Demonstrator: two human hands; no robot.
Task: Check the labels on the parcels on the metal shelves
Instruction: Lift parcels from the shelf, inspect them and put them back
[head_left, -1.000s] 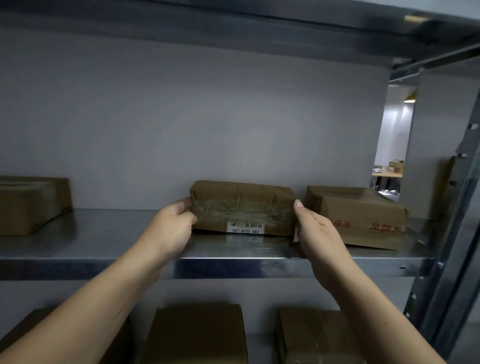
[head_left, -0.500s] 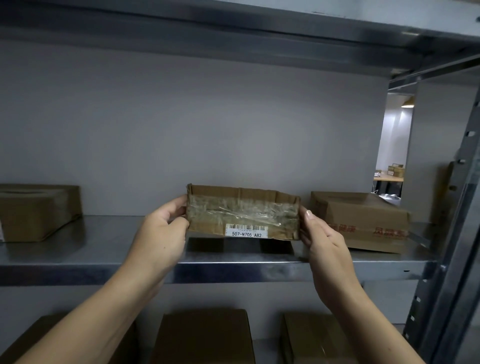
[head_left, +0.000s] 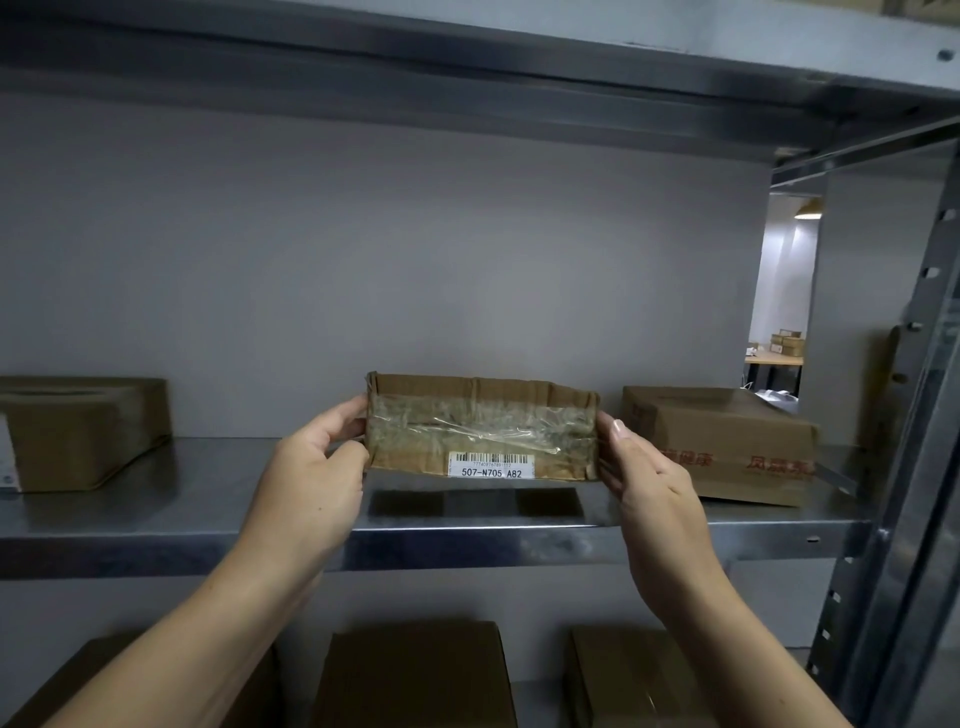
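Just above the metal shelf (head_left: 182, 499), the parcel (head_left: 467, 389) is held clear, label (head_left: 491, 466) facing outward; left hand (head_left: 311, 478) and right hand (head_left: 649, 483) grip its ends, fingers (head_left: 343, 415) curled; slick tape (head_left: 483, 423) may let it slip.

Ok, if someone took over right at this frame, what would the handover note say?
Left hand: grips the left end of the taped parcel.
Right hand: holds its right end.
The parcel is held just above the metal shelf, taped face toward the camera. Its label reads 507-N705 A82.
Done: this label is in view.
Left: set it back, then check the parcel at left, the red-printed parcel at right and the three parcels on the shelf below.
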